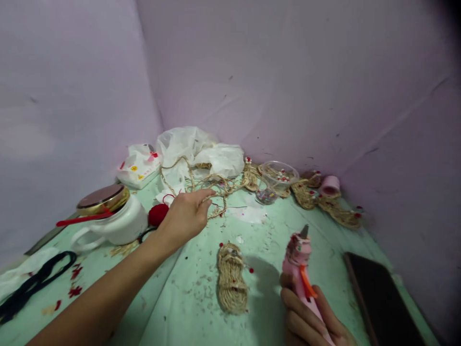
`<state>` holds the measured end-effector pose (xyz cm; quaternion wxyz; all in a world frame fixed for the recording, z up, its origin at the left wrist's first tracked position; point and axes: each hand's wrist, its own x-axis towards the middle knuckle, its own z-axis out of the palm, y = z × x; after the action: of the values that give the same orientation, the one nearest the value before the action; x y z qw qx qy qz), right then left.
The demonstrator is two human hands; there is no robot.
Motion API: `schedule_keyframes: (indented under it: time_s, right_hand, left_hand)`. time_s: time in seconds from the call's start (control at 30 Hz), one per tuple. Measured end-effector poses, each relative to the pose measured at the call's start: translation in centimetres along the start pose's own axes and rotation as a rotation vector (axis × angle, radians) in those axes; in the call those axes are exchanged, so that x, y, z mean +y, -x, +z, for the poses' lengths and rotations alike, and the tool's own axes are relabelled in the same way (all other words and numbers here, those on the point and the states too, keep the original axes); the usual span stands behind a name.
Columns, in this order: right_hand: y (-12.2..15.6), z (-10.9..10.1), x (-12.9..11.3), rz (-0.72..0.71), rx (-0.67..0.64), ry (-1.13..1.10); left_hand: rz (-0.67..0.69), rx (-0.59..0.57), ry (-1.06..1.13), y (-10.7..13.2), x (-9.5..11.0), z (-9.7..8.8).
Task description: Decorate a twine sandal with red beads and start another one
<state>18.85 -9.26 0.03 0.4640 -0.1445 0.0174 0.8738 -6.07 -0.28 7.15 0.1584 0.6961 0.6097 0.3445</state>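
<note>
My left hand (187,214) reaches forward over the green table, fingers pinched on a strand of jute twine (201,185) that trails from a tangle near the back. My right hand (309,319) at the bottom right is wrapped round a pink glue gun (298,262), its metal nozzle pointing up and away. Between the hands a small woven jute sandal (231,278) lies flat on the table, touched by neither hand.
A white jar with a gold lid (108,216) and a red ball (158,214) sit at the left. White plastic bags (201,154), a clear cup of beads (277,180), more jute sandals (324,202) and a pink roll (330,185) line the back. A dark phone (382,302) lies at the right; black cord (32,283) at the left.
</note>
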Motion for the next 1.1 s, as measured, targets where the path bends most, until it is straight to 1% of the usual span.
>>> schedule_keyframes:
  time_s: [0.07,0.1,0.13,0.2,0.27,0.33,0.4,0.5,0.57,0.63,0.67,0.7,0.8,0.83,0.87,0.93,1.0,1.07,1.1]
  right_hand:
    - [-0.1,0.3,0.1,0.023,-0.109,-0.062]
    - [-0.2,0.4,0.2,0.028,-0.14,-0.062]
    - [-0.3,0.5,0.2,0.032,-0.159,-0.058]
    - [-0.4,0.4,0.3,0.049,-0.193,-0.054]
    - [-0.7,0.2,0.4,0.094,-0.245,-0.073]
    - [-1.0,-0.2,0.5,0.17,-0.334,-0.101]
    - [-1.3,-0.6,0.7,0.225,-0.43,-0.116]
    - [-1.6,-1.2,1.1,0.254,-0.541,-0.124]
    - [-1.6,-1.7,1.4,0.268,-0.579,-0.124]
    - [-1.7,-2.0,1.7,0.296,-0.596,-0.11]
    - [-1.8,-2.1,1.7,0.305,-0.595,-0.105]
    - [-1.8,-2.0,1.7,0.312,-0.591,-0.1]
    - [-1.9,-1.7,1.5,0.338,-0.557,-0.061]
    - [-1.8,-1.5,1.4,0.348,-0.535,-0.036]
    - [-1.8,-1.5,1.3,0.362,-0.507,-0.005]
    - [-1.6,-1.5,1.1,0.377,-0.459,0.042]
    - [-1.3,-1.8,1.0,0.376,-0.397,0.073]
    - [-1.0,-2.0,1.0,0.375,-0.323,0.102]
    - [-0.8,-2.0,1.0,0.368,-0.285,0.115]
  left_hand:
    - [0.115,-0.063,-0.051,0.0,-0.2,0.2]
    - [0.162,-0.093,-0.059,0.1,-0.2,0.4]
    - [0.187,-0.112,-0.058,0.2,-0.2,0.6]
    - [0.156,-0.12,-0.026,0.4,0.2,1.1]
    - [0.092,-0.117,0.044,0.8,1.1,1.7]
    - [0.074,-0.144,0.111,1.3,2.5,2.2]
    - [0.11,-0.191,0.137,1.8,3.9,2.8]
    - [0.223,-0.219,0.074,2.4,5.8,3.6]
    - [0.287,-0.229,0.02,2.6,6.6,4.1]
    - [0.293,-0.247,0.058,2.6,7.2,4.7]
    - [0.241,-0.265,0.133,2.6,7.3,5.0]
    - [0.147,-0.295,0.242,2.5,7.4,5.2]
    - [-0.249,-0.427,0.638,2.0,7.4,5.4]
    - [-0.354,-0.469,0.727,1.8,7.3,5.3]
    - [-0.421,-0.501,0.778,1.6,7.2,5.1]
    - [-0.467,-0.527,0.783,1.2,6.9,4.5]
    - [-0.457,-0.543,0.738,1.1,6.8,4.0]
    - [-0.395,-0.542,0.668,1.3,6.7,3.8]
    - [-0.348,-0.519,0.609,1.5,6.7,3.8]
